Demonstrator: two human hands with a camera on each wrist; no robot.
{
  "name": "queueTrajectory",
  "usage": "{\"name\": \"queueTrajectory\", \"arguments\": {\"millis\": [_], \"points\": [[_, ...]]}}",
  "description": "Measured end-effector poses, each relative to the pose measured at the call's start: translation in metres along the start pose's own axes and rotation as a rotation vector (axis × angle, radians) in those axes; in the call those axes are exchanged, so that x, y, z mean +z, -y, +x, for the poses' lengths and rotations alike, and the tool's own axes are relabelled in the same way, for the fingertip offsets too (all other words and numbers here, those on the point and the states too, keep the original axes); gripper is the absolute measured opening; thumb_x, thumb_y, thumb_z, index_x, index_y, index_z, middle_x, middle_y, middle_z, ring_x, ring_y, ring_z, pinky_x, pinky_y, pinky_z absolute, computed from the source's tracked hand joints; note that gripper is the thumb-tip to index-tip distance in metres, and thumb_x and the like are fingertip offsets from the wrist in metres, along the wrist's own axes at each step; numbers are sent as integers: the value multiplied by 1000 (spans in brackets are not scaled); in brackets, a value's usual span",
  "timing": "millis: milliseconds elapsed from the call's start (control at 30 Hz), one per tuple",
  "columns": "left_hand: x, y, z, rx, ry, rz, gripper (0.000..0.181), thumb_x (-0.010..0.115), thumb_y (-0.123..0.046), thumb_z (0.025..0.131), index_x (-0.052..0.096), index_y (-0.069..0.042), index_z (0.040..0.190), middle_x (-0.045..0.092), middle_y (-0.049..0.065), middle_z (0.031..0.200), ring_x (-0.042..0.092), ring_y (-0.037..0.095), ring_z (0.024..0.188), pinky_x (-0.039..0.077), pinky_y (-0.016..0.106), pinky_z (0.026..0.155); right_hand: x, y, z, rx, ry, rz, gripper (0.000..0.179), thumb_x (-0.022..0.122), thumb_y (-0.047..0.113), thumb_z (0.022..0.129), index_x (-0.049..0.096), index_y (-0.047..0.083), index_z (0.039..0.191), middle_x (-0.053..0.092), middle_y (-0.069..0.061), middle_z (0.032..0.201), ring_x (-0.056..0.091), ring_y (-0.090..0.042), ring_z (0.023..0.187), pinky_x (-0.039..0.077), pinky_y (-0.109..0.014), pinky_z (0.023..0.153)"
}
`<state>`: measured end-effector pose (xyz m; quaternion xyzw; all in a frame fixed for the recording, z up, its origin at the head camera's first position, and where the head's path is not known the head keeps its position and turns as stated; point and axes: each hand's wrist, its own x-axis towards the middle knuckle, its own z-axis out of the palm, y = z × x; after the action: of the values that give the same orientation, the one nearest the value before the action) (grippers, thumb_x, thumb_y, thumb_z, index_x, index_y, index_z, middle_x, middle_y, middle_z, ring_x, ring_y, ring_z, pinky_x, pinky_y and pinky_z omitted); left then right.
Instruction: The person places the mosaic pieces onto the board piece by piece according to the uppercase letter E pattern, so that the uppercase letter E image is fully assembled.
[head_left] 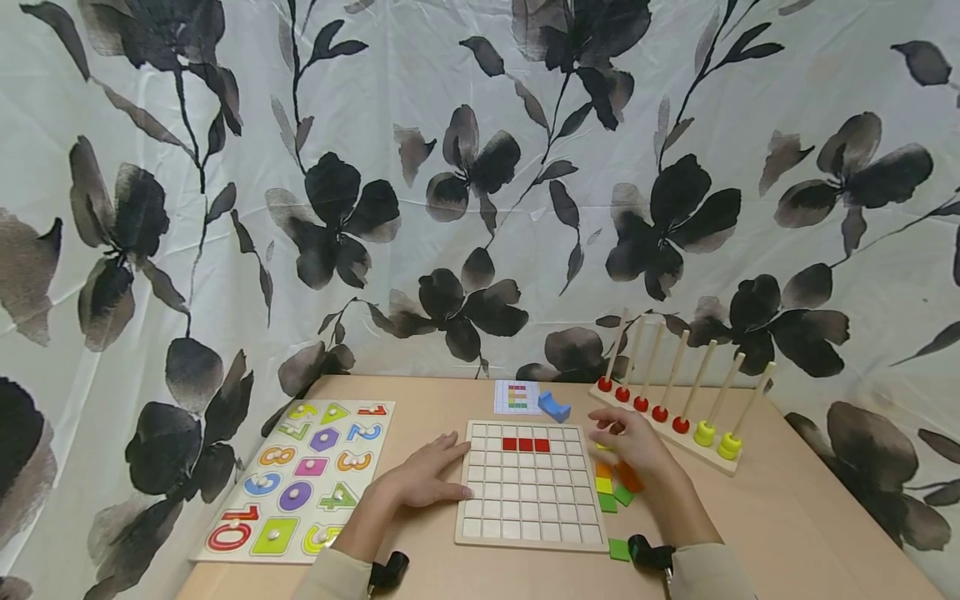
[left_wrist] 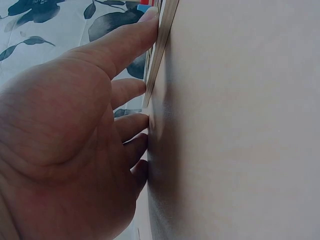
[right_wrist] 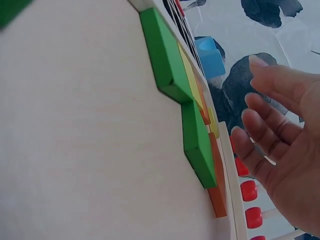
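Grid board, head view: here's the pale wooden grid board on the light wood-grain table, three red square tiles rowed across its upper part.
Left hand, head view: the left hand touches the board's left edge, fingers extended, grip empty.
Right hand, head view: the right hand hangs beside the board's upper right corner, fingers loosely bent, no tile visible in its grip.
Edge, left wrist view: thumb against the board's rim, nothing clasped.
Loose tiles, right wrist view: thick green rectangular tiles sit right of the board, apart from the relaxed fingers.
Handling: tiles look light, stiff, smooth, hardly fragile; I'd pinch opposite edges and steady the board's rim.
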<state>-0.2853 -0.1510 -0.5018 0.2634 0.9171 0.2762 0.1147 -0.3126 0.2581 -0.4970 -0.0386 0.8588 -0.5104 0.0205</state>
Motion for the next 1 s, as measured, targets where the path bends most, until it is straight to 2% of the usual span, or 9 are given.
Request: {"name": "queueTrajectory", "arguments": {"millis": [100, 333, 467, 700, 933, 1000], "points": [[0, 0, 0, -1, -1, 1, 84, 75, -49, 92, 44, -9, 158, 26, 23, 170, 20, 43, 159, 20, 63, 128, -1, -4, 0, 4, -11, -11, 42, 75, 15, 96, 67, 4, 135, 62, -16, 122, 52, -27, 101, 51, -24, 76], [1, -1, 0, -2, 2, 2, 84, 75, -50, 92, 43, -9, 159, 25, 23, 170, 19, 43, 160, 20, 63, 128, -2, -14, -1, -6, -13, -126, 40, 77, 13, 94, 69, 4, 132, 63, -17, 118, 53, -26, 97, 51, -24, 70], [1, 0, 0, -4, 2, 4, 84, 75, -50, 92, 43, -9, 158, 25, 23, 170, 19, 43, 160, 19, 63, 128, -2, -20, 0, 2, -6, -154, 40, 79, 14, 92, 70, 6, 131, 64, -13, 113, 52, -25, 98, 50, -25, 74], [2, 2, 0, -2, 1, 0, 85, 74, -51, 92, 43, -9, 159, 25, 23, 170, 19, 42, 160, 19, 63, 128, -1, -26, 2, -40, -4, -207, 34, 78, 11, 92, 73, 4, 126, 67, -11, 111, 55, -25, 97, 51, -29, 81], [3, 3, 1, 2, 0, 3, 85, 74, -52, 92, 43, -9, 159, 25, 23, 170, 19, 43, 160, 19, 63, 128, 0, -26, 1, -38, -29, -251, 26, 78, 8, 92, 75, 3, 117, 66, -11, 112, 60, -24, 100, 57, -40, 91], [3, 3, 1, 2, 0, 6, 85, 74, -53, 92, 43, -9, 159, 25, 23, 170, 19, 43, 160, 19, 63, 128, 0, -25, 0, -37, -32, -249, 24, 78, 8, 92, 76, 4, 116, 65, -11, 111, 59, -24, 99, 57, -40, 91]]}}
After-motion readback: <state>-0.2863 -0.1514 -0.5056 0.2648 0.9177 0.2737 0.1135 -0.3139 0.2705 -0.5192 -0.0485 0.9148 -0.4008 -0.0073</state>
